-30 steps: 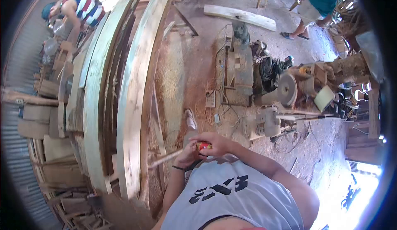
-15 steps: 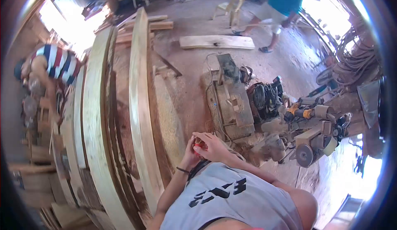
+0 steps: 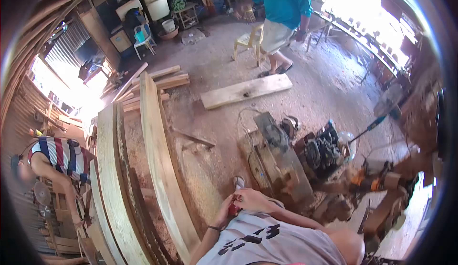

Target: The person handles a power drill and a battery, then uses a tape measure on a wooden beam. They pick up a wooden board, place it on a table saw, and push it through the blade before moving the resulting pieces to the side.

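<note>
Both my hands meet in front of my shirt, around a small red object [image 3: 234,208] whose kind I cannot make out. My left hand [image 3: 223,214], with a dark band at the wrist, is closed on its near left side. From the right, my right hand [image 3: 253,200] bends its fingers over the top of it. The fingers cover most of the object. Just beyond them a foot in a light shoe [image 3: 239,183] shows on the floor.
Long timber beams [image 3: 160,155] run along my left. A dusty machine [image 3: 281,165] and power tools [image 3: 367,179] stand to the right. A thick plank [image 3: 246,91] lies ahead, near a person in a teal shirt [image 3: 281,7]. Another person in a striped shirt [image 3: 59,157] bends at far left.
My view has tilted up, showing more of the back of the workshop. The person in teal has stepped leftward past the plank. My hands stay together around the red object.
</note>
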### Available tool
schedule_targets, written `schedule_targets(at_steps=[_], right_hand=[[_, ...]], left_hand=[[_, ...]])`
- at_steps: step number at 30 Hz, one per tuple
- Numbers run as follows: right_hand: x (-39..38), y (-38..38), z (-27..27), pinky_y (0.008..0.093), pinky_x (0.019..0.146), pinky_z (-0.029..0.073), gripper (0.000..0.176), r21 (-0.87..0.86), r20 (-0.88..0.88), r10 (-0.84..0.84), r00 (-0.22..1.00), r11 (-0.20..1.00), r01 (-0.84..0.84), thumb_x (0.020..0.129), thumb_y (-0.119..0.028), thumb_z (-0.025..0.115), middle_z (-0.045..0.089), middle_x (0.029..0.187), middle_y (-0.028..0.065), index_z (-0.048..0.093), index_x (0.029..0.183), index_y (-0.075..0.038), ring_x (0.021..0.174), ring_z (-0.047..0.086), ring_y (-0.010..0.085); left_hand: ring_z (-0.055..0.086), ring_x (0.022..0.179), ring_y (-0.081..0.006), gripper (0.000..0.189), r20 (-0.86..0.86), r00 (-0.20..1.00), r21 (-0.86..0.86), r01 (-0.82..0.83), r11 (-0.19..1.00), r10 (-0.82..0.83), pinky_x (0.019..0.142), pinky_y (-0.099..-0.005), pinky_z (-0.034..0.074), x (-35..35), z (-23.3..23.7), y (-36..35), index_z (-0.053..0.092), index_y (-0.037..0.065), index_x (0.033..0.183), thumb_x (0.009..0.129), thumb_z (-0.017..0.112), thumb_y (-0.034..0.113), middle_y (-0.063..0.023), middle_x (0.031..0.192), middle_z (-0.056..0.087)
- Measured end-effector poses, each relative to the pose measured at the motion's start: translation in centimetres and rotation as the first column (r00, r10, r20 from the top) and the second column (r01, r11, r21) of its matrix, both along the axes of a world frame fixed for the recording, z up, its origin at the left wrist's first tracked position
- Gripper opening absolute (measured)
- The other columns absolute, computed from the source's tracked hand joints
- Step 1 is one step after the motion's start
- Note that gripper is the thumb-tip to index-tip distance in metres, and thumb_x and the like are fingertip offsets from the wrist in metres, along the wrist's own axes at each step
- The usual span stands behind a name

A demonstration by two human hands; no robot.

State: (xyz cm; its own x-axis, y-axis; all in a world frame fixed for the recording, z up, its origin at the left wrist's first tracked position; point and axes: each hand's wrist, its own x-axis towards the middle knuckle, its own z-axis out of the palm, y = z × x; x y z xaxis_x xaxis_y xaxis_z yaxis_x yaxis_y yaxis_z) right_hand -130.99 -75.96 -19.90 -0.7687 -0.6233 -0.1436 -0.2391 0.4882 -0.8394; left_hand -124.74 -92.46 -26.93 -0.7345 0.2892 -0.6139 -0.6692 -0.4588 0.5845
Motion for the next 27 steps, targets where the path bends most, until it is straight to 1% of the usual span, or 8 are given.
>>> schedule_targets(at_steps=[3, 9, 12, 16, 19, 23, 24, 27], right_hand=[[-7.9, -1.6, -2.2, 0.0375, 0.072, 0.050, 0.020, -0.165, 0.075, -0.036, 0.997, 0.985, 0.048, 0.075, -0.013, 0.067, 0.064, 0.083, 0.0150, 0.059, 0.088, 0.000, 0.081, 0.064, 0.0305], [-23.1, -5.0, -0.7, 0.0357, 0.060, 0.048, 0.023, -0.117, -0.094, 0.009, 0.996, 0.993, -0.020, 0.077, -0.017, 0.070, 0.060, 0.072, 0.0154, 0.057, 0.084, 0.000, 0.067, 0.062, 0.0264], [-28.9, -6.3, 1.5, 0.0302, 0.059, 0.047, 0.025, -0.137, 0.070, 0.059, 0.996, 0.989, -0.049, 0.077, -0.017, 0.072, 0.059, 0.072, 0.0124, 0.057, 0.084, 0.001, 0.063, 0.058, 0.0157], [-35.9, -8.4, 0.5, 0.0252, 0.063, 0.048, 0.019, -0.212, 0.243, 0.108, 0.964, 0.976, -0.056, 0.082, -0.012, 0.069, 0.060, 0.077, 0.0041, 0.057, 0.088, 0.002, 0.070, 0.055, 0.0079], [-41.4, -10.1, 0.6, 0.0242, 0.065, 0.047, 0.017, -0.195, 0.299, 0.097, 0.949, 0.980, -0.039, 0.085, -0.012, 0.067, 0.060, 0.079, 0.0029, 0.057, 0.089, 0.002, 0.072, 0.055, 0.0074], [-49.4, -11.9, -0.1, 0.0268, 0.068, 0.049, 0.021, -0.213, 0.324, 0.097, 0.941, 0.977, -0.027, 0.087, -0.018, 0.066, 0.063, 0.080, 0.0065, 0.059, 0.090, 0.002, 0.074, 0.060, 0.0109], [-51.4, -12.4, 0.5, 0.0255, 0.067, 0.048, 0.018, -0.203, 0.347, 0.068, 0.935, 0.979, 0.005, 0.086, -0.016, 0.066, 0.063, 0.079, 0.0049, 0.059, 0.090, 0.000, 0.075, 0.059, 0.0099], [-57.5, -13.4, 0.9, 0.0242, 0.067, 0.047, 0.015, -0.181, 0.427, -0.072, 0.902, 0.970, 0.163, 0.086, -0.016, 0.066, 0.062, 0.077, 0.0034, 0.060, 0.090, -0.002, 0.074, 0.058, 0.0093]], left_hand=[[0.054, 0.079, -0.0060, 0.036, -0.200, 0.973, -0.145, 0.085, 0.986, -0.114, 0.062, -0.0215, 0.046, -7.1, 3.4, -2.3, 0.053, 0.011, 0.119, 0.095, 0.052, 0.037, 0.0029, 0.095, 0.059], [0.051, 0.079, -0.0047, 0.040, -0.424, 0.864, -0.450, 0.059, 0.891, -0.271, 0.065, -0.0202, 0.045, -22.1, 5.5, -6.8, 0.053, 0.005, 0.122, 0.091, 0.062, 0.029, 0.0021, 0.092, 0.056], [0.050, 0.069, -0.0049, 0.034, -0.342, 0.896, -0.441, 0.113, 0.890, -0.283, 0.060, -0.0207, 0.044, -27.2, 3.5, -9.1, 0.052, 0.007, 0.119, 0.092, 0.060, 0.027, 0.0022, 0.084, 0.055], [0.050, 0.071, -0.0061, 0.038, -0.422, 0.879, -0.256, 0.119, 0.959, -0.221, 0.062, -0.0204, 0.043, -33.9, 3.7, -11.3, 0.050, 0.006, 0.123, 0.091, 0.060, 0.025, 0.0017, 0.084, 0.055], [0.052, 0.075, -0.0071, 0.042, -0.524, 0.812, -0.279, 0.121, 0.953, -0.257, 0.064, -0.0208, 0.044, -38.8, 2.6, -13.4, 0.047, 0.005, 0.128, 0.091, 0.059, 0.022, 0.0006, 0.088, 0.056], [0.054, 0.082, -0.0068, 0.047, -0.456, 0.811, -0.215, 0.298, 0.930, -0.366, 0.068, -0.0211, 0.044, -48.0, 1.6, -15.7, 0.045, 0.002, 0.130, 0.090, 0.056, 0.023, -0.0004, 0.094, 0.058], [0.054, 0.082, -0.0067, 0.046, -0.432, 0.852, -0.172, 0.243, 0.955, -0.295, 0.069, -0.0205, 0.044, -50.0, -0.6, -15.5, 0.048, 0.000, 0.128, 0.090, 0.056, 0.025, -0.0009, 0.095, 0.058], [0.054, 0.085, -0.0086, 0.049, -0.501, 0.797, -0.185, 0.284, 0.941, -0.339, 0.072, -0.0217, 0.045, -58.0, 2.3, -16.2, 0.049, -0.001, 0.126, 0.088, 0.057, 0.028, -0.0022, 0.097, 0.058]])
